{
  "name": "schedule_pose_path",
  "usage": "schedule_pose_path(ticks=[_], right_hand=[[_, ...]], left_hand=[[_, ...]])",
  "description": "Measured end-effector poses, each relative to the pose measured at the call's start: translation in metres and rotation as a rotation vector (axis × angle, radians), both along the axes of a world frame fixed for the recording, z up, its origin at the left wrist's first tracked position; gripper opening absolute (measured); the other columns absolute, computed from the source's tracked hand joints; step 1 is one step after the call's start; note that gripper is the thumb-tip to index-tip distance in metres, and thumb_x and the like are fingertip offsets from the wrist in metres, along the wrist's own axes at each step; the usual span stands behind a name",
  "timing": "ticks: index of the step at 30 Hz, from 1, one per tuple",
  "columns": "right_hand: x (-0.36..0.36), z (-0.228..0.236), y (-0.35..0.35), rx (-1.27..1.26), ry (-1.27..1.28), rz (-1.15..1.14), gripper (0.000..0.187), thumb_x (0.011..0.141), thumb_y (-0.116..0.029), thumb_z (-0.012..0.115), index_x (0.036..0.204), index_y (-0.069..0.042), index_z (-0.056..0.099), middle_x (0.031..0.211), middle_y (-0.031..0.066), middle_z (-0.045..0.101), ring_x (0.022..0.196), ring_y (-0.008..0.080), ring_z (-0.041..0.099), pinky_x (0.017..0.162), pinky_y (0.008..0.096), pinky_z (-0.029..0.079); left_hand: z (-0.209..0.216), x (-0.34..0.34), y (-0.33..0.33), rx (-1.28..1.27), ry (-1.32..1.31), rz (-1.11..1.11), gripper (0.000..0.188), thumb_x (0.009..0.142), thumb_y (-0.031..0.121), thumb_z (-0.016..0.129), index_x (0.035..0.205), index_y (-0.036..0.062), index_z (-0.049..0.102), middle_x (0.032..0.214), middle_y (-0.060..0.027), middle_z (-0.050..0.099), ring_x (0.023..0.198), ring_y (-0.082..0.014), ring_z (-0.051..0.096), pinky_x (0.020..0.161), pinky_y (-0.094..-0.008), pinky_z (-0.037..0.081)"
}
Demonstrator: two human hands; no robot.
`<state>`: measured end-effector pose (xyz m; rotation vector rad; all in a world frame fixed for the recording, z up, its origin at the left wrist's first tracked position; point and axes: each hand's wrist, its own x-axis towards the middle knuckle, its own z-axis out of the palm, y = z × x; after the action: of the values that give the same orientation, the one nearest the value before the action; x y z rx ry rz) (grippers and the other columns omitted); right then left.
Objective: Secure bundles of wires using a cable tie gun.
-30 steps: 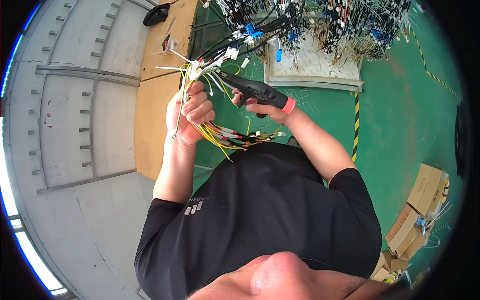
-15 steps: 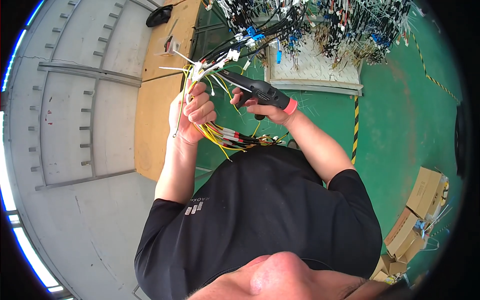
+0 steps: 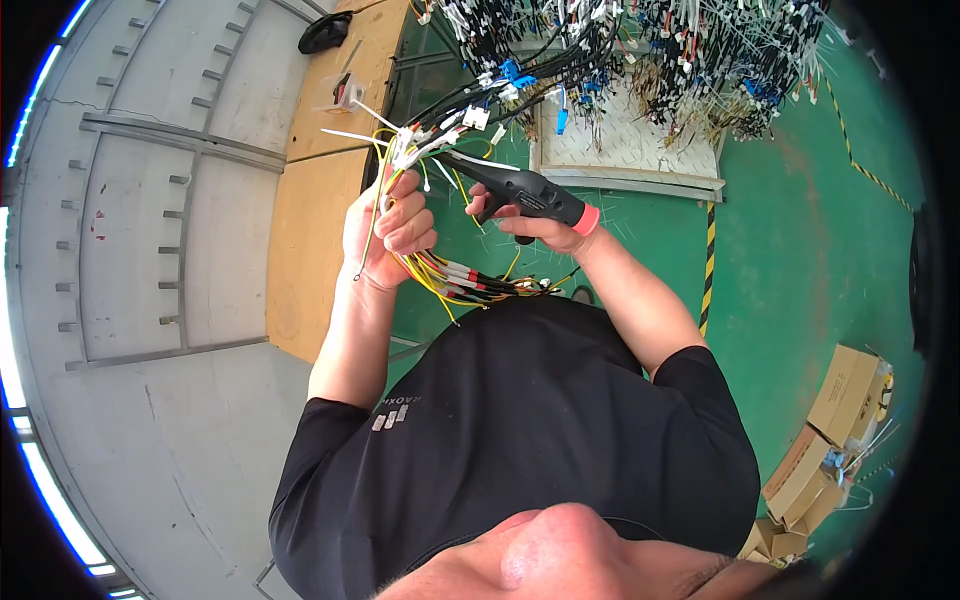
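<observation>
My left hand (image 3: 398,225) is closed around a wire harness (image 3: 440,270) of yellow, black, white and red wires. One end of the bundle hangs towards my shirt; the other runs up to black cables with white and blue connectors (image 3: 517,72). White cable ties (image 3: 348,134) stick out above my fist. My right hand (image 3: 548,230) grips a black cable tie gun (image 3: 535,192) with a pink-red end cap, fingers at its trigger. The gun's nose points left, close to the bundle just above my left hand. Whether it touches a tie, I cannot tell.
Many harnesses hang in dense bunches (image 3: 710,60) at the far side, above a pale metal tray (image 3: 630,165). A wooden bench (image 3: 310,230) with a small clear box (image 3: 343,93) stands at left. Cardboard boxes (image 3: 845,390) sit at right on the green floor (image 3: 780,260).
The gun has turned slightly in my right hand: a white strip below its nose now shows along the upper side. My left hand keeps its hold, and the whole view has shifted a little.
</observation>
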<state>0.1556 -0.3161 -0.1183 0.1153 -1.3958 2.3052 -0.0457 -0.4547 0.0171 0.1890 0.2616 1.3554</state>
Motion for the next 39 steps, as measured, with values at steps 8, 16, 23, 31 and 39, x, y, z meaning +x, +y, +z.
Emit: schedule_pose_path(ticks=[8,16,23,31,39], right_hand=[[0.014,0.017,0.009,0.157,0.102,-0.043,0.056,0.091,-0.006,0.073,0.145,0.0,0.061,0.127,0.0072,0.073,0.123,0.0195,0.068,0.115,0.04,0.049],[0.031,0.022,0.0,0.328,-0.048,-0.147,0.057,0.082,0.005,0.067,0.138,-0.004,0.064,0.119,0.0045,0.072,0.118,0.0184,0.068,0.11,0.037,0.05],[0.03,0.028,0.001,0.393,-0.01,-0.189,0.05,0.083,0.0,0.066,0.132,-0.003,0.066,0.115,0.0063,0.072,0.114,0.0189,0.068,0.107,0.0383,0.051],[0.037,0.022,-0.002,0.675,-0.221,-0.4,0.025,0.085,-0.019,0.084,0.084,-0.004,0.063,0.069,0.0082,0.059,0.062,0.0229,0.058,0.063,0.0379,0.049],[0.049,0.009,-0.006,0.899,-0.147,-0.429,0.05,0.081,-0.012,0.085,0.124,-0.001,0.062,0.109,0.0138,0.063,0.101,0.0334,0.062,0.093,0.039,0.052]], left_hand=[[0.001,-0.011,-0.014,-0.079,0.451,-0.068,0.05,0.111,0.051,0.055,0.084,0.0084,0.058,0.05,-0.0024,0.047,0.039,-0.0174,0.043,0.042,-0.0329,0.035],[0.002,0.004,-0.015,-0.232,0.835,0.206,0.03,0.113,0.036,0.055,0.117,0.0067,0.06,0.069,-0.0121,0.063,0.043,-0.0165,0.052,0.037,-0.0278,0.039],[0.001,-0.005,-0.019,-0.21,0.563,-0.003,0.025,0.11,0.033,0.063,0.107,0.009,0.064,0.065,-0.0094,0.06,0.041,-0.0155,0.049,0.037,-0.0295,0.035],[-0.006,-0.013,-0.023,-0.238,0.6,-0.074,0.029,0.112,0.035,0.059,0.105,0.0074,0.065,0.062,-0.0074,0.059,0.039,-0.0134,0.047,0.036,-0.0272,0.035],[-0.006,-0.015,-0.019,-0.132,0.641,-0.075,0.031,0.107,0.025,0.067,0.124,-0.0005,0.061,0.071,-0.0132,0.064,0.044,-0.0145,0.053,0.041,-0.0256,0.041]])
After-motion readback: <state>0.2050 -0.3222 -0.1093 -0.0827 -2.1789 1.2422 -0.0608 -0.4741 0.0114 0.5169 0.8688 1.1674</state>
